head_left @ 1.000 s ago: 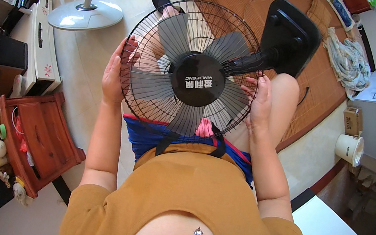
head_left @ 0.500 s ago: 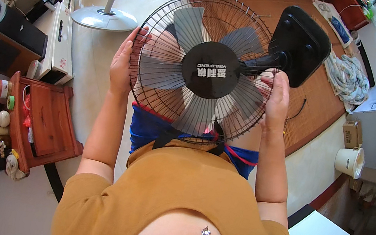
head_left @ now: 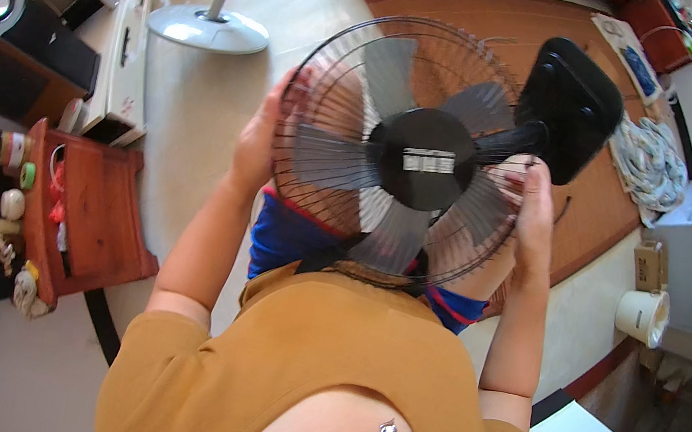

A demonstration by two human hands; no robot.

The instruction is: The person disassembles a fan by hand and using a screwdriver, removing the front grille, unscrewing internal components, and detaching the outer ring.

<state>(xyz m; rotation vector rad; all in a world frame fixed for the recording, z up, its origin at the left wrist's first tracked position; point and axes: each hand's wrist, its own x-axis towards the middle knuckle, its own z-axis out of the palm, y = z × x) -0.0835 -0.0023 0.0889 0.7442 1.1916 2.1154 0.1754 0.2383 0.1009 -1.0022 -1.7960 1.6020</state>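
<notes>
Pale glossy floor (head_left: pixel 200 98), brown mat (head_left: pixel 580 225) on the right, reddish wooden cabinet (head_left: pixel 107 216) on the left. Black fan (head_left: pixel 416 187), 5 grey blades (head_left: pixel 395 236), is in front of the torso, above the legs, between 2 hands. Left hand (head_left: pixel 257 140) grasping the cage's left edge; right hand (head_left: pixel 536 217) grasping its right edge, just below the neck. Black base (head_left: pixel 571 108) sticks out upper right. White bucket (head_left: pixel 639 317) far right.

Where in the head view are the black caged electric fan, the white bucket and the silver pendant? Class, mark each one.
Black caged electric fan (head_left: pixel 424 158): head view, on its central hub.
White bucket (head_left: pixel 635 315): head view, on its outer wall.
Silver pendant (head_left: pixel 389 431): head view, on its round upper part.
</notes>
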